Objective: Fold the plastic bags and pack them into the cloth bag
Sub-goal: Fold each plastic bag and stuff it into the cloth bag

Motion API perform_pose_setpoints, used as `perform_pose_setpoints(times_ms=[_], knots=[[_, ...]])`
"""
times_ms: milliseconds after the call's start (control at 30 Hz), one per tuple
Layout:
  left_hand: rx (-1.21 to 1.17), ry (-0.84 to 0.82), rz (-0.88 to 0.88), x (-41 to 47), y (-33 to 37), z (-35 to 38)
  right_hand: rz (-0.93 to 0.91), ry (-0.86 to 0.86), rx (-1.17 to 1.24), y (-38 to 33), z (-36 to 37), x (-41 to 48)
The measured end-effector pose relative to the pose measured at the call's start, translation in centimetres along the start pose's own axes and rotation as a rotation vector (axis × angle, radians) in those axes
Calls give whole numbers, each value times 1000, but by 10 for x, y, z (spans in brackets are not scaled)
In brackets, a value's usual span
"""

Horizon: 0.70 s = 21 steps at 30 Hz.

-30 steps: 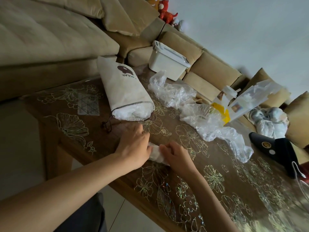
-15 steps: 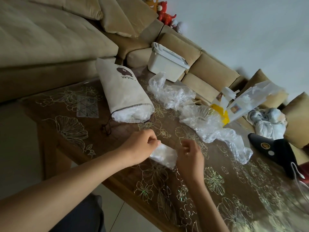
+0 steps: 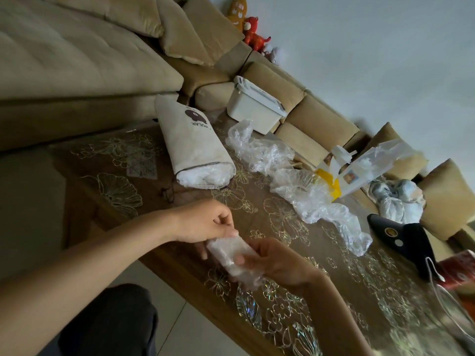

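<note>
The folded plastic bag [image 3: 228,255], pressed onto the worktop [image 3: 282,227] a second ago, now hangs above its near edge, pinched by left grip [image 3: 205,222] and right grip [image 3: 277,263]. It looks ready for the cloth bag [image 3: 195,150].

The folded plastic bag [image 3: 230,255] is coming up off the surface [image 3: 334,278], where both hands were pressing it flat a second ago. The right hand [image 3: 277,263] is now wrapping around its near end, thumb on top, while the left hand [image 3: 203,222] is pinching its far end.
</note>
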<state>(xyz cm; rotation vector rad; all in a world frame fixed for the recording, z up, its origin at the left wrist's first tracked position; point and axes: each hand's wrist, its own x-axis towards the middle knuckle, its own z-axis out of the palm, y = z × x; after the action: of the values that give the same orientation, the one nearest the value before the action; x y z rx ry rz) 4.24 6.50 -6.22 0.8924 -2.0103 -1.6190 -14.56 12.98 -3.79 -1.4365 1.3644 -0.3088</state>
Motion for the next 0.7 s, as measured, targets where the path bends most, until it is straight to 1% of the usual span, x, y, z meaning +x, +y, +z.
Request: perform_pose_setpoints(times_ms=[67,100,133,167,200,233,267,300,333,367,400,533,700], knots=[[-19,34,-18,-4,0,-2,-25,-17,6,2,3,-3],[-12,87,-14,-4,-1,-4,-38,-7,-4,1,5,-5],[-18,151,-2,-4,-3,-5,-52,27,-18,0,7,-5],[-81,200,-4,-4,-4,-5,-72,88,-16,-1,10,-5],[-212,209,-31,-3,-5,-5,-97,170,11,-2,13,-4],[-379,167,-71,-4,-4,-4,-125,254,64,-3,15,-2],[-506,89,-103,-6,-3,-1,-159,323,125,-4,17,-1],[-585,2,-123,-6,-3,3,-194,362,177,-4,19,2],[-636,-60,-131,-6,-3,8,-226,375,216,-6,21,4],[-684,-80,-125,-6,0,14,-248,374,239,-7,23,6],[-733,-60,-113,-7,4,19,-261,367,245,-9,26,8],[-937,120,-137,-4,14,26,-264,375,177,-13,36,13],[-1103,191,-108,-5,15,18,-249,391,159,-9,43,12]])
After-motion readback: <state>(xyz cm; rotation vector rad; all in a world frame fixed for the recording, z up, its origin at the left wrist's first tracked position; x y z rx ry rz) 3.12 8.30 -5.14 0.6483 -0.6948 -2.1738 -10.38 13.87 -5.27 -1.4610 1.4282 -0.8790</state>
